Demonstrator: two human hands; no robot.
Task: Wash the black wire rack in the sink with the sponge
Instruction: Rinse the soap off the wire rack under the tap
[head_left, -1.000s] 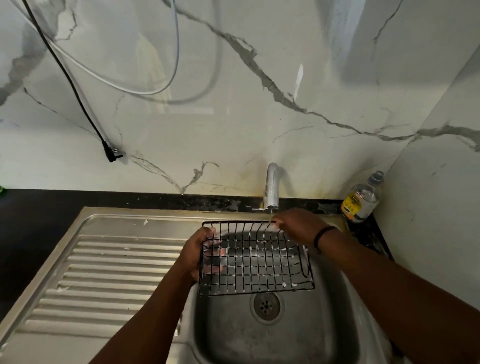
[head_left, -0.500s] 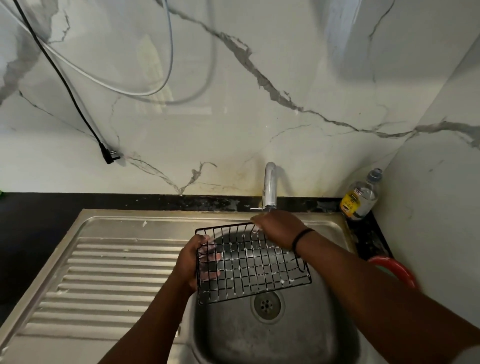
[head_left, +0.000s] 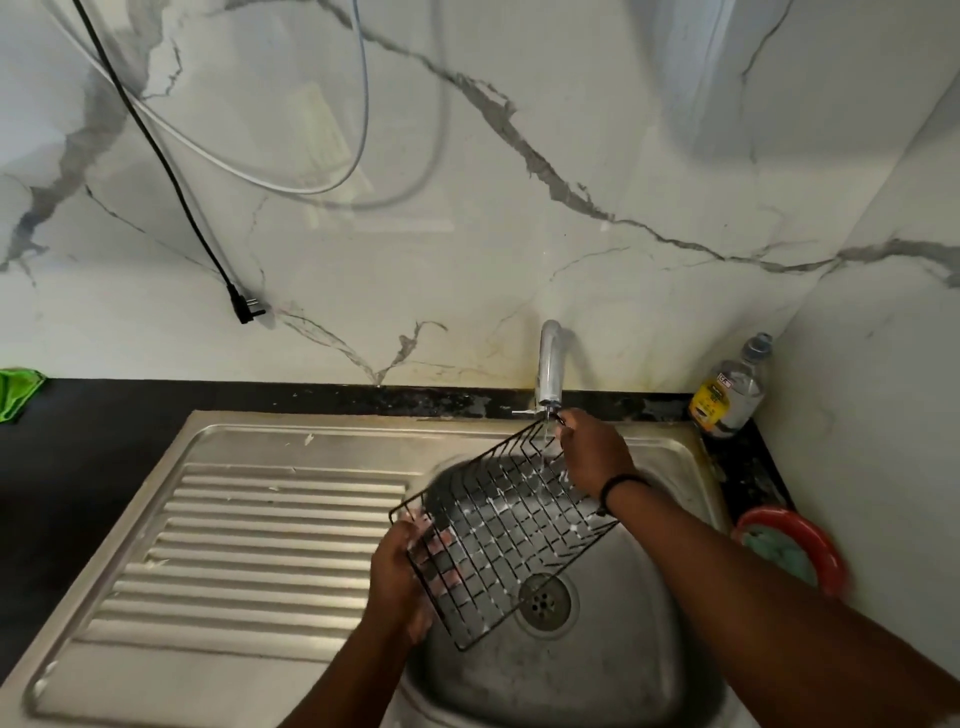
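Note:
The black wire rack (head_left: 506, 525), flecked with white foam, is held tilted over the steel sink (head_left: 649, 597), its far corner under the tap (head_left: 549, 364). A thin stream of water falls from the tap onto that corner. My left hand (head_left: 402, 577) grips the rack's near left edge, fingers curled through the wires. My right hand (head_left: 592, 452) holds the rack's far right edge near the tap. No sponge shows in either hand.
A ribbed steel draining board (head_left: 249, 551) lies left of the basin. A clear bottle with a yellow label (head_left: 727, 395) stands in the back right corner. A red-rimmed bowl (head_left: 795, 545) sits at the right. A green cloth (head_left: 18, 389) lies far left. A black plug (head_left: 244, 309) hangs on the wall.
The rack has turned clockwise and tilted, so its far corner now sits under the running tap. My left hand moved down and nearer; my right hand rose toward the tap.

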